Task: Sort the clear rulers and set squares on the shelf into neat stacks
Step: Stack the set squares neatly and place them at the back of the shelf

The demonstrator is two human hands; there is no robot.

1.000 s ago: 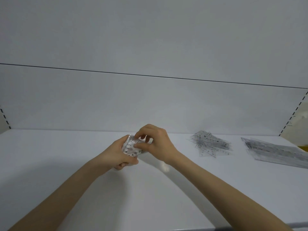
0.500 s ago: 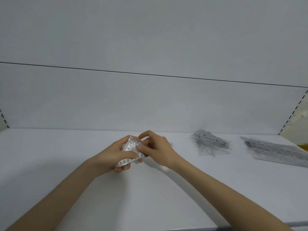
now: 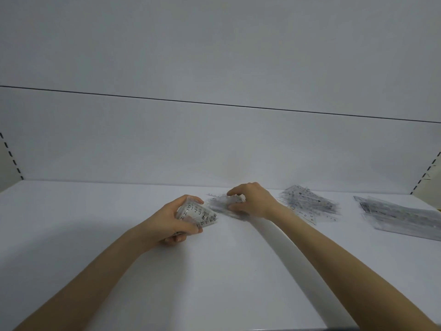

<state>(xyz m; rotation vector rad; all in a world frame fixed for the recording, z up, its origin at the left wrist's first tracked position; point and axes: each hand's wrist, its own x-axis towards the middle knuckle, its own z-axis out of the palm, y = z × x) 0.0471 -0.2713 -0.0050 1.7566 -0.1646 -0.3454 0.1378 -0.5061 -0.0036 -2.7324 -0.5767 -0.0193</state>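
A white shelf (image 3: pixel 71 211) holds two piles on the right: a messy set square pile (image 3: pixel 307 204) and, farther right, a ruler pile (image 3: pixel 401 216). The left hand (image 3: pixel 167 220) grips one small set square stack (image 3: pixel 198 215). Just beside it, the right hand (image 3: pixel 255 201) pinches a blurry clear piece (image 3: pixel 222 204) lying on the shelf.

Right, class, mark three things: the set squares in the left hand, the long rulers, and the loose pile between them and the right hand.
Held set squares (image 3: pixel 200 215): head view, printed numbers on the face.
Long rulers (image 3: pixel 403 217): head view, middle of the stack.
Loose pile (image 3: pixel 307 204): head view, middle of the heap.
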